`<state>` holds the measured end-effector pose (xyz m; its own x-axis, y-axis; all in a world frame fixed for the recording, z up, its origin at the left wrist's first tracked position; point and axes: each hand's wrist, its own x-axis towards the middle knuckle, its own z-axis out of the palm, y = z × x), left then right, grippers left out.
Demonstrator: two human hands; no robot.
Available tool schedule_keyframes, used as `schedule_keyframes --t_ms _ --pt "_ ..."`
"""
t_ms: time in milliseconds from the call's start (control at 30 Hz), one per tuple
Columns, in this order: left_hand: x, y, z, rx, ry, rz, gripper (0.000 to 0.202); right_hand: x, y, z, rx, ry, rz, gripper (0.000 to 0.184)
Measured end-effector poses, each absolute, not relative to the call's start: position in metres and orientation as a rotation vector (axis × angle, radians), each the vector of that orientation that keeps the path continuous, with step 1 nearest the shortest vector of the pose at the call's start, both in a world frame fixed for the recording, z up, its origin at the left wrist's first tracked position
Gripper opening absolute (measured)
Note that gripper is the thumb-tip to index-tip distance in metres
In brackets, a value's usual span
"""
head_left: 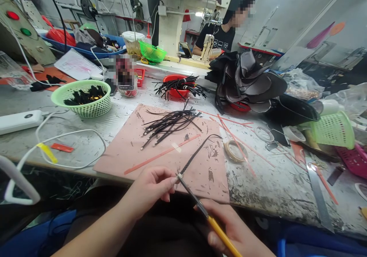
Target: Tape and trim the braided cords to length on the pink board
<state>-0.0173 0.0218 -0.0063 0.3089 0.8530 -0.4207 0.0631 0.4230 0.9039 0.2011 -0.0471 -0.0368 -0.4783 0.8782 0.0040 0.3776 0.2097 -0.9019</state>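
My left hand (156,186) pinches the near end of a black braided cord (191,158), where a small whitish bit shows at the fingertips. The cord's other end curves away over a pink mat (114,155). In my right hand (229,222) is a yellow-handled tool (219,232) with a slim dark metal shaft. Its tip meets the cord end at my left fingertips; what kind of tool it is, I cannot tell. Farther back on the mat lies a loose bunch of similar black cords (172,125), some with pale ends.
A red strip (162,154) crosses the mat. Right of it are a tape roll (235,151) and a steel ruler (318,196). Behind stand a green basket (97,108), a red bowl (174,92) of cords and stacked black pieces (249,81). A person (218,33) sits beyond.
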Motion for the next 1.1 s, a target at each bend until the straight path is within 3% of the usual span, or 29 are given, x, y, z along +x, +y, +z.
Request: schedule_keyframes --t_ms 267,667,900,1100 --pt "-0.018 0.025 -0.019 0.965 1.220 0.719 0.019 0.188 -0.038 -0.039 -1.114 -1.972 1.295 0.055" --pt "-0.035 0.026 -0.029 0.985 1.313 0.761 0.021 0.178 -0.040 -0.051 -1.240 -1.998 1.142 0.043" --pt "-0.043 0.038 -0.034 1.945 1.621 0.675 0.011 0.199 0.025 -0.022 -1.768 -2.029 0.476 0.041" --pt "-0.028 0.042 -0.041 2.402 1.533 0.267 0.019 0.201 0.091 -0.037 -1.738 -2.396 0.089 0.052"
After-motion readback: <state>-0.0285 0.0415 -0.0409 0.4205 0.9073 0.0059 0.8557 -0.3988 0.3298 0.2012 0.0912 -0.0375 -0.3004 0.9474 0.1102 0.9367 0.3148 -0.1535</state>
